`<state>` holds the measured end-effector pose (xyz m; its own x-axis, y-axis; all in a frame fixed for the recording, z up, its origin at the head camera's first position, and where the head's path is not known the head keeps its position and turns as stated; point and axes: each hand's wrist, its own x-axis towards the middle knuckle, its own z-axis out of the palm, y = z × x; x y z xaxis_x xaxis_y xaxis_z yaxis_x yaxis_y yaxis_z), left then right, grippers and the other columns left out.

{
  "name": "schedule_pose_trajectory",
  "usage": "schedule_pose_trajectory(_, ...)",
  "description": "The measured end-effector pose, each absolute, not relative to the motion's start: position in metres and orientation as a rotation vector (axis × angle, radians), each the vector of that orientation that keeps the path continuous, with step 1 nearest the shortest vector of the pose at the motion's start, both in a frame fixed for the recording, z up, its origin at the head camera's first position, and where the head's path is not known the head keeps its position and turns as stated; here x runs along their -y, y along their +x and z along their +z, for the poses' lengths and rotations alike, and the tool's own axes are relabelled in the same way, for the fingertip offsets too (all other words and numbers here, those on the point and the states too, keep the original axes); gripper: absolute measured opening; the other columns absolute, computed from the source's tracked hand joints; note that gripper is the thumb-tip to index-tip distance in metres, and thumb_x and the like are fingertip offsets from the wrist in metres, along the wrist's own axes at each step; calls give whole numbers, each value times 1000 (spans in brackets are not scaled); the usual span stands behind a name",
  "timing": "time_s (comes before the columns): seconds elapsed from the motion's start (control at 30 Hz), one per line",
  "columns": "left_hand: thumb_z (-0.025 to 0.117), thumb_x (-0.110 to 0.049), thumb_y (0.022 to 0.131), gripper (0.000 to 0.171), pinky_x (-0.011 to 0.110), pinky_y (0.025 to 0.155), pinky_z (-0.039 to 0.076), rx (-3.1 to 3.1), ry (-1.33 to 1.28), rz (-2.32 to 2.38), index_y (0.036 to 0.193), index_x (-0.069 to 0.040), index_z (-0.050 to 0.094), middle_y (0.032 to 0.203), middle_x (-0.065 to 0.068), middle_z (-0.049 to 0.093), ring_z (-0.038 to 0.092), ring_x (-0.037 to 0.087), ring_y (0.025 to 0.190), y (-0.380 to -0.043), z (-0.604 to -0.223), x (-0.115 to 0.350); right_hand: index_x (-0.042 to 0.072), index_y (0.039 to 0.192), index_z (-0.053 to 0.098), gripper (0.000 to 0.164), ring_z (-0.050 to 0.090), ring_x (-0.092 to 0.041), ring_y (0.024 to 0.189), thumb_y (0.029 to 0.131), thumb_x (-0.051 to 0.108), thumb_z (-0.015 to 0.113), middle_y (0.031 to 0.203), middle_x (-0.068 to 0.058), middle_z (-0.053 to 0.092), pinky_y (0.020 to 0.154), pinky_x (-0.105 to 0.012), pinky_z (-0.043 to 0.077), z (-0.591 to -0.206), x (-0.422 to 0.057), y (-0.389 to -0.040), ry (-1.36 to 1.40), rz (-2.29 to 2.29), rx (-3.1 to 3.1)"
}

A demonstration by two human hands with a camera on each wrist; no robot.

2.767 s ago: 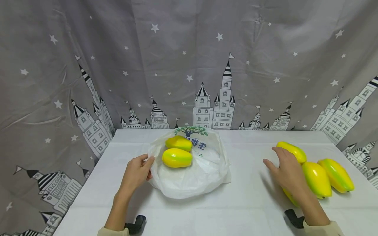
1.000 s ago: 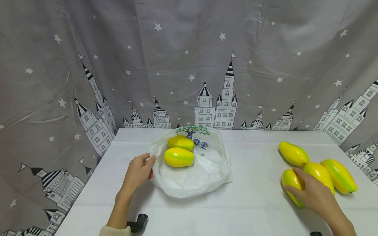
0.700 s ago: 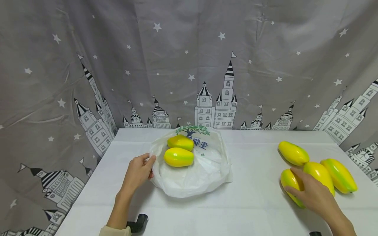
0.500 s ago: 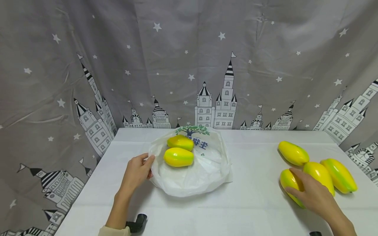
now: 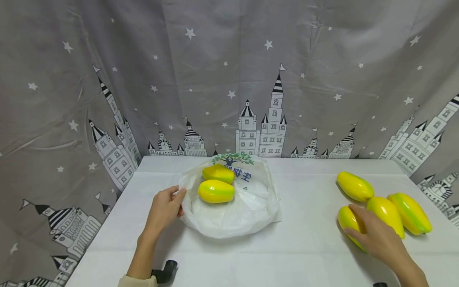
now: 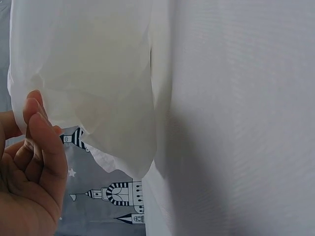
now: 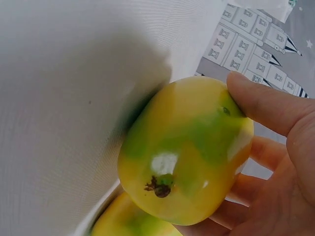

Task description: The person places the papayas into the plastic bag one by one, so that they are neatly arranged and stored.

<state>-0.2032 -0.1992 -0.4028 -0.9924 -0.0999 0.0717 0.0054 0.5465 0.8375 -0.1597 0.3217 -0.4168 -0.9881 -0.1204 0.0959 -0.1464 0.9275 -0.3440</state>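
My left hand pinches the left rim of a white plastic bag, its mouth spread open. In the left wrist view the fingertips of my left hand curl at the thin bag film. Two yellow-green papayas lie inside the bag. To the right, my right hand holds the nearest papaya of a loose group. The right wrist view shows this papaya, its brown stem end toward the camera, with the thumb on one side and fingers curled round the other.
Beside my right hand lie three more papayas: one behind, one in the middle and one at the far right. A white cloth covers the table. A grey curtain with printed castles hangs at the back.
My right hand has come down and toward me from above the group and now grips the nearest papaya. My left hand stays at the bag's rim, and the bag has barely shifted.
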Motion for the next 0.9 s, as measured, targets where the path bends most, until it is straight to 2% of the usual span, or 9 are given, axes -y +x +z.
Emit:
schedule_pose_trajectory(0.4,52,-22,103,40,27,53,47,2664,79,-1433,133,5,55,59,5,59,56,21,52,-204,-403,199,-8,137,46,70,48,-52,117,85,27,77,134,-35,48,90,-68,39,-415,-319,-158,178,528,3036)
schedule_pose_trajectory(0.63,51,-25,104,46,27,53,47,2677,92,-1440,136,8,51,60,5,59,56,20,53,-203,-402,199,-7,137,47,68,48,-53,116,85,25,77,132,-35,49,88,-68,40,-416,-318,-157,184,502,3032)
schedule_pose_trajectory(0.9,50,-23,104,42,27,52,46,2679,97,-1417,133,6,54,60,5,59,56,20,53,-203,-401,199,-5,138,46,68,47,-52,118,84,25,77,133,-34,49,88,-69,39,-418,-317,-156,188,507,3028)
